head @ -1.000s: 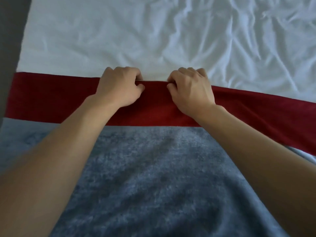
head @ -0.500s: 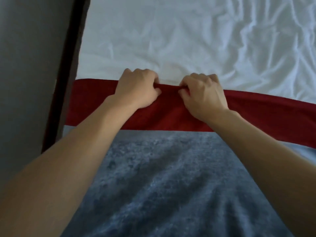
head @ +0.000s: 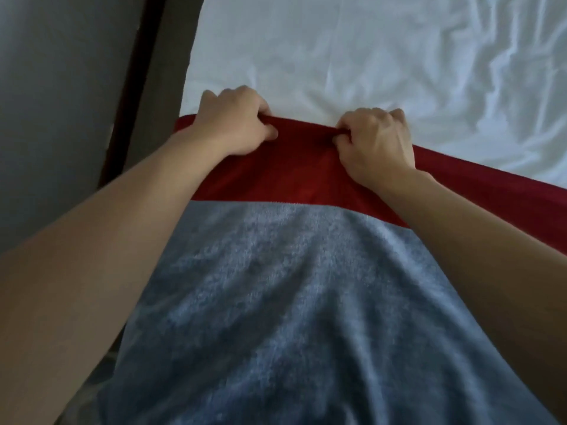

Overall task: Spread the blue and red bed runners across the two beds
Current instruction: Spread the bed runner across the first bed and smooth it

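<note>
Currently your left hand (head: 234, 125) and right hand (head: 376, 142) both sit on the far edge of the red bed runner (head: 303, 176), fingers curled over it and thumbs tucked beneath, each grip closed on a pinch of the red cloth. The two hands are near each other with a short span of the raised edge between them; the left one is close to the runner's left end, at the side of the bed.

The red runner lies as a band across the white sheet of the bed (head: 337, 56), running from the bed's left side off toward the right edge of the view, slanting down as it goes. Its far edge is lifted slightly where you hold it, forming a small ridge between the hands.

The blue bed runner (head: 276, 302), a grey-blue fuzzy cloth, lies nearer to you, its straight far edge overlapping the near side of the red one. It shows soft folds running lengthwise and fills the lower middle of the view between your forearms.

The sheet beyond is wrinkled, most heavily at the right. Left of the bed, a dark vertical strip (head: 135, 87) stands against a grey wall (head: 61, 102).
</note>
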